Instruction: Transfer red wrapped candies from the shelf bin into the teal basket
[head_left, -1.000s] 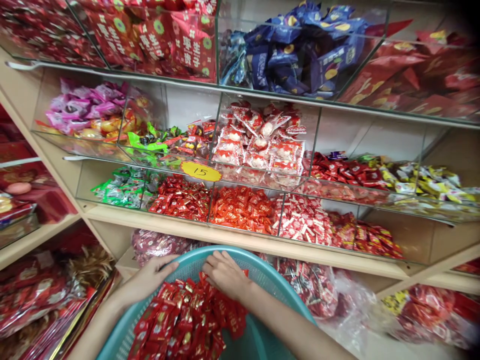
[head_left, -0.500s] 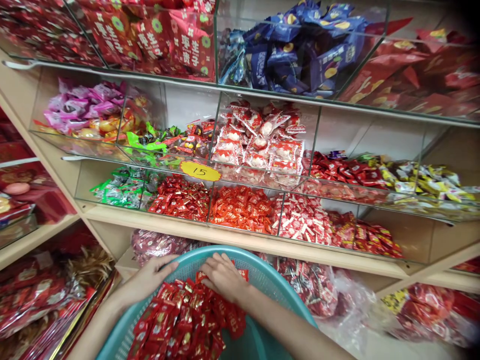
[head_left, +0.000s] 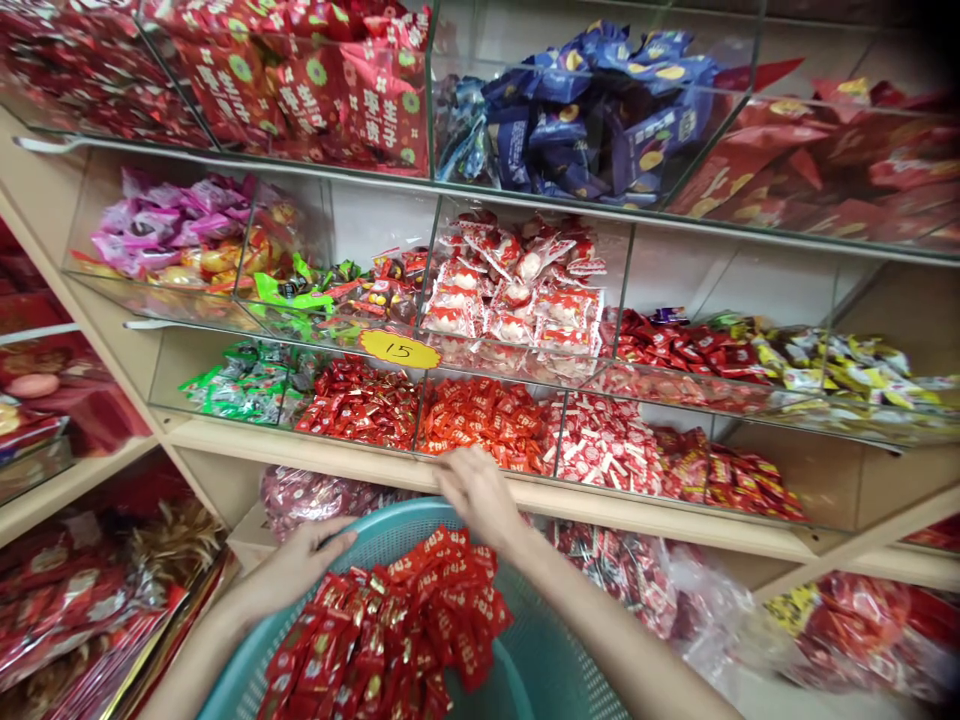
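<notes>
A teal plastic basket (head_left: 566, 600) with perforated sides sits low in front of me. It holds a heap of red wrapped candies (head_left: 390, 620), those on the far side a brighter orange-red. My left hand (head_left: 311, 560) grips the basket's far left rim, thumb on top and the other fingers hidden beyond it. Over the far rim, my right hand (head_left: 480, 500) hovers beside the wooden shelf edge, its fingers stretched out and nothing visible in them. Just beyond it, orange-red wrapped candies (head_left: 484, 420) fill a clear bin on the lowest tier.
Clear dividers part the shelf into bins: red candies (head_left: 360, 400), red-and-white candies (head_left: 607, 440), white-and-red packets (head_left: 517, 290) and blue bags (head_left: 600, 120). A yellow tag (head_left: 400, 349) reads 15. Bagged candy (head_left: 630, 570) lies under the wooden ledge (head_left: 675, 515).
My right hand has risen from the candies in the basket to the shelf edge, leaving bright orange-red candies exposed on the heap. My left hand stays on the rim.
</notes>
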